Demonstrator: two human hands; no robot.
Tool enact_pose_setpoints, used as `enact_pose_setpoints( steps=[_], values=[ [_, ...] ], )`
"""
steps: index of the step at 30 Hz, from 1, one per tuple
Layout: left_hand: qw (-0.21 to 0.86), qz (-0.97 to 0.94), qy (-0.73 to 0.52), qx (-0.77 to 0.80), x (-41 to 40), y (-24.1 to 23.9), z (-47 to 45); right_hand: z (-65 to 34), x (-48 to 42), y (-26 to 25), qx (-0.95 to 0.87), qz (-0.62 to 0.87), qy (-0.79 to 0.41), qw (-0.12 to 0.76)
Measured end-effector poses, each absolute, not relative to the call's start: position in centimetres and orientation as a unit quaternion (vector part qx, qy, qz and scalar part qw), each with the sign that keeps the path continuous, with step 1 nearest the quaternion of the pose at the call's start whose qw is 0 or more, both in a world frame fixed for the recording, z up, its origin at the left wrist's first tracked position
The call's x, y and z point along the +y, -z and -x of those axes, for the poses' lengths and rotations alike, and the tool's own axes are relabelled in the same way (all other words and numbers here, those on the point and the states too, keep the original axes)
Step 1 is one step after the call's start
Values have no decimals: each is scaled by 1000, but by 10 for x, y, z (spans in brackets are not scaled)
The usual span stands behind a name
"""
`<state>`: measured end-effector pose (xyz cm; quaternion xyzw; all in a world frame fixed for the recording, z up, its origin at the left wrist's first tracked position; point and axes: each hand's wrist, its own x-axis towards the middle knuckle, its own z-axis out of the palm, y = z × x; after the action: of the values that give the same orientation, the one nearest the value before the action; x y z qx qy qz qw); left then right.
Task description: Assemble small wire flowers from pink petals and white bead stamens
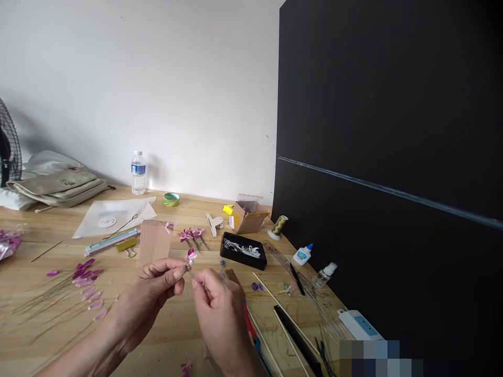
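Note:
Above the tabletop, my left hand (163, 280) pinches a small artificial flower (190, 255) just below its head. The flower has magenta and pale pink petals, a pearl-like bead and a thin wrapped stem. My right hand (216, 303) is closed on the lower part of that stem, its thumb against the curled fingers; the stem's end is hidden inside. Behind the hands lie several similar pink flowers (192, 235) on dark stems. Loose petals on wires (84, 275) are spread to the left of my left hand.
A black tray (243, 251) of small white parts stands beyond my right hand, near a cardboard box (248, 215). Thread spool (280, 228), glue bottle (303, 255) and spray bottle (325, 275) line the black panel (377, 131). A black comb (296, 337) lies at right; a water bottle (138, 175) stands behind.

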<state>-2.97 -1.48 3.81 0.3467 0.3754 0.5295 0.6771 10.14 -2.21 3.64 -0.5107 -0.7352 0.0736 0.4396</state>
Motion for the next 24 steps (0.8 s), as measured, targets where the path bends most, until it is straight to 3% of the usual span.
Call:
enact_pose_setpoints(
  steps=[8,16,24],
  values=[
    [707,-342,-525,329,-13,-36,27,-99,-19,-23,-768,470,-29,435],
    [663,-394,-532,350,-15,-41,29,-113,-29,-39,-754,469,-189,420],
    [605,-477,-512,380,-15,-37,28,-123,-24,-55,-680,482,-230,503]
  ],
)
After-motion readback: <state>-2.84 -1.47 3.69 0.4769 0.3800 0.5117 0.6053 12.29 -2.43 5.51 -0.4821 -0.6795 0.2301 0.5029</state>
